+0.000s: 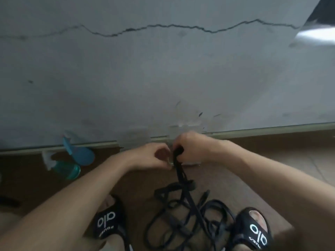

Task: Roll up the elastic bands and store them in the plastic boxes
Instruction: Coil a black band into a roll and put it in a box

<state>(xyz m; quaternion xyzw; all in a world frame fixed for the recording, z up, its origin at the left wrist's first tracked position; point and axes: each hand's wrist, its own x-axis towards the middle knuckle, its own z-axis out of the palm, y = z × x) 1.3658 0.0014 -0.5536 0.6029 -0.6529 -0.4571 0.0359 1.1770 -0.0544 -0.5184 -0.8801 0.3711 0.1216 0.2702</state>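
Note:
A tangle of black elastic bands [183, 214] lies on the brown floor between my two feet. One black band [178, 167] rises from the pile to my right hand [190, 147], which grips a small rolled end of it. My left hand [154, 154] is close beside it with fingers curled; what it pinches is blurred. A clear plastic box [188, 163] appears to sit on the floor just behind my hands, mostly hidden.
A grey cracked wall [163, 69] stands straight ahead, meeting the floor at a pale skirting strip. A blue lid [81, 153] and a teal transparent container [67, 171] lie at the left by the wall. My feet wear black slides [108, 223].

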